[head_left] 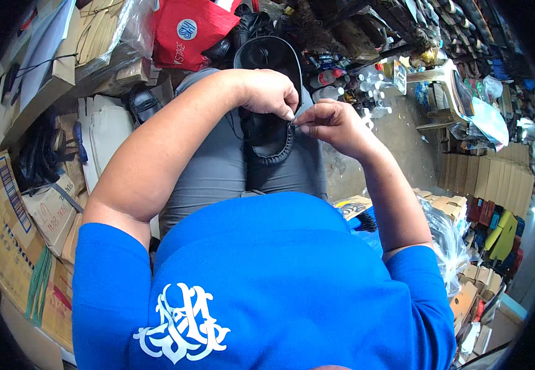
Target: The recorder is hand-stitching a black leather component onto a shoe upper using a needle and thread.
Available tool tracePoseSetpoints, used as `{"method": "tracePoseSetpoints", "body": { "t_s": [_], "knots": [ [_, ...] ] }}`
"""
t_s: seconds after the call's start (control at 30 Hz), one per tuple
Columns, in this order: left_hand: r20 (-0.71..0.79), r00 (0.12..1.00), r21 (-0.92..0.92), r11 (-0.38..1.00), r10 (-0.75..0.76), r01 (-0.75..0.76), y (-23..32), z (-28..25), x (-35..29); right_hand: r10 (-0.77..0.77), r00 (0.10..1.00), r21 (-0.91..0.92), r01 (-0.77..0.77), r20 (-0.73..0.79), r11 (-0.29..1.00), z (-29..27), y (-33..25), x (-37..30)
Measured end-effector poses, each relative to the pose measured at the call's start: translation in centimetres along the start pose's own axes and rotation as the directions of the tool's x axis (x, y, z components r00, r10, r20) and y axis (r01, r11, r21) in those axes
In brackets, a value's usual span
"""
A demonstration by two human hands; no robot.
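A black shoe (267,158) rests across my lap on grey trousers (203,169). Its rounded near end carries a thick ridged seam along the rim. My left hand (270,92) reaches over the shoe, thumb and fingers pinched together at its right edge. From the right, my right hand (336,128) comes to the same spot, also in a pinch, almost touching the left fingertips. What lies between the fingers is too small to make out. A grey strip of the shoe's side shows between the two hands.
Another black shoe (144,103) lies at the left beside flattened cardboard (98,135). A red bag (190,34) sits ahead. Plastic bottles (371,83) stand on the floor to the right, near a low stool (437,77). Cardboard boxes (2,203) crowd my left.
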State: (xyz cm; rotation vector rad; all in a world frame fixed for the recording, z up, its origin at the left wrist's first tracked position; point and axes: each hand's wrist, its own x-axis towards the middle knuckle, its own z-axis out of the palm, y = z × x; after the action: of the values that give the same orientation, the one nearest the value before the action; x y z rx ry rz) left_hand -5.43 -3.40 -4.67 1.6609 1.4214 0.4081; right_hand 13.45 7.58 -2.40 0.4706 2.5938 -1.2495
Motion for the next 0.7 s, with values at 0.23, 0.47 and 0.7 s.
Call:
{"method": "tracePoseSetpoints", "body": {
  "t_s": [0.23, 0.47, 0.7],
  "knots": [
    [-0.459, 0.877, -0.044, 0.981, 0.146, -0.187, -1.7, 2.2, -1.3, 0.097, 0.99, 0.515, -0.134, 0.097, 0.847, 0.7, 2.0, 0.0],
    [-0.76, 0.644, 0.101, 0.995, 0.09, -0.019, 2.1, 6.7, -5.0, 0.048, 0.996, 0.412, -0.076, 0.078, 0.908, 0.4, 2.8, -0.1],
    [-0.706, 0.707, -0.022, 0.999, -0.045, 0.041, 1.3, 7.1, -4.4, 0.057, 0.989, 0.419, -0.108, 0.133, 0.901, 0.2, 2.0, 0.3]
  ]
}}
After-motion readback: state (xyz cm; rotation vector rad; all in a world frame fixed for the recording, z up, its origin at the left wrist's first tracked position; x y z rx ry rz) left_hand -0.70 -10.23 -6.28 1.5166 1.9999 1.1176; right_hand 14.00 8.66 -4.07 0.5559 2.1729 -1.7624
